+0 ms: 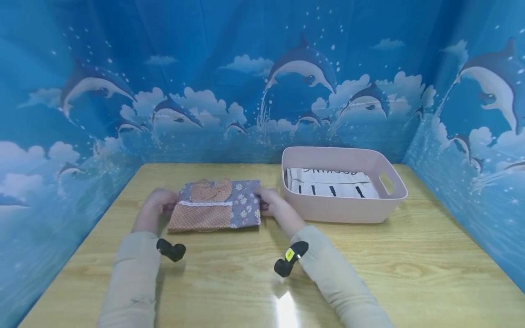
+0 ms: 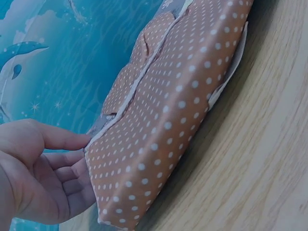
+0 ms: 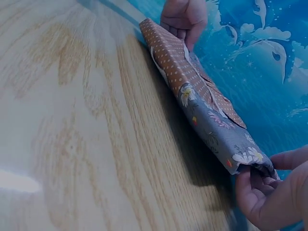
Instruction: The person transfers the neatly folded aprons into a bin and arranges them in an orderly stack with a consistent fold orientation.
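A folded apron (image 1: 244, 205) of grey floral and brown polka-dot fabric, with a bow and a strip of white lace, is at the left of the table. At its left edge, my left hand (image 1: 162, 200) pinches the fabric between thumb and fingers. My right hand (image 1: 271, 202) grips the opposite edge, fingers tucked underneath and thumb on top. Seen from the right wrist, the folded bundle (image 3: 214, 127) is held close over the table with a shadow below it. A pale strap or loop (image 2: 231, 72) shows under its front edge in the left wrist view.
Right of the apron stands a pale pink plastic basket (image 1: 340, 209) with handle holes. Inside lies a folded white cloth (image 1: 328, 180) with black lettering and dark stripes. A blue dolphin-print curtain (image 1: 246, 91) surrounds the wooden table (image 1: 229, 282) at the back and sides.
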Available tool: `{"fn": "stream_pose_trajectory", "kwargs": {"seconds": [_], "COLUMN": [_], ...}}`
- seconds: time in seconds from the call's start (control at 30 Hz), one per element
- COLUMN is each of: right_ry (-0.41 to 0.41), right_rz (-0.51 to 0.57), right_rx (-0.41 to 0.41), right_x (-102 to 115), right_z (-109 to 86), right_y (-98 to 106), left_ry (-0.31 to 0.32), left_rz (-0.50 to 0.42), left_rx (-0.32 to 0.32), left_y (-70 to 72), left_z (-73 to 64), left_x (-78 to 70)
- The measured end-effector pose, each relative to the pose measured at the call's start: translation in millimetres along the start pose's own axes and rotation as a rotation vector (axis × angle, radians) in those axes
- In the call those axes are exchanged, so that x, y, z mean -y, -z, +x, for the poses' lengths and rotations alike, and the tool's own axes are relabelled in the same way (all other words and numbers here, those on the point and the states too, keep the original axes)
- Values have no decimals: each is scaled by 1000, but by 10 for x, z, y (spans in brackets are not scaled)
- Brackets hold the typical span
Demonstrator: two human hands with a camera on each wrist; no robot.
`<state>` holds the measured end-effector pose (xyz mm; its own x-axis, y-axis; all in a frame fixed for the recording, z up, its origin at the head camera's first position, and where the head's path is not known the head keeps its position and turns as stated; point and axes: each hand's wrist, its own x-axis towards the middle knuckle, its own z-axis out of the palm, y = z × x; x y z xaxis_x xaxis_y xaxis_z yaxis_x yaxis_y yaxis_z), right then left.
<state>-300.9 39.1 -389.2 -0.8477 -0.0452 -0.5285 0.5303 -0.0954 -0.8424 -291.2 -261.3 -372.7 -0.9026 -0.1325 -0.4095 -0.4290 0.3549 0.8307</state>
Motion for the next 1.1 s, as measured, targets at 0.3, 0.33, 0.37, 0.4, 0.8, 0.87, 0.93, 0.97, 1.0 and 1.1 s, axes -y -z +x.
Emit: {"fn": "stream_pose_trajectory", "kwargs": {"seconds": [0.3,0.33,0.37,0.4,0.8,0.87,0.93,0.97,1.0,1.1], "right_ry": [-66,-72,-75,-77,-28,-7,16,18,20,3], "right_rz": [38,42,43,45,48,67,97,116,135,154], "right_rx": [62,78,92,99,104,124,155,177,202,181], "right_x": [0,0,-2,-3,7,-35,-132,-174,-212,-185], "right_z": [-41,-42,-44,-45,-76,80,398,553,695,640], "right_y": [-11,-12,-10,-8,-21,-10,15,32,50,10], "left_ry": [23,24,25,27,30,25,17,13,10,1], "left_rz": [-121,-117,-118,-122,-242,-265,-282,-287,-295,-308], "left_rx": [46,44,46,47,121,138,144,145,144,150], "left_y": [86,98,110,118,217,244,267,277,287,316], "left_z": [-113,-115,-118,-116,-174,-183,-196,-203,-210,-237], "left_x": [64,70,76,79,87,92,94,95,96,104]}}
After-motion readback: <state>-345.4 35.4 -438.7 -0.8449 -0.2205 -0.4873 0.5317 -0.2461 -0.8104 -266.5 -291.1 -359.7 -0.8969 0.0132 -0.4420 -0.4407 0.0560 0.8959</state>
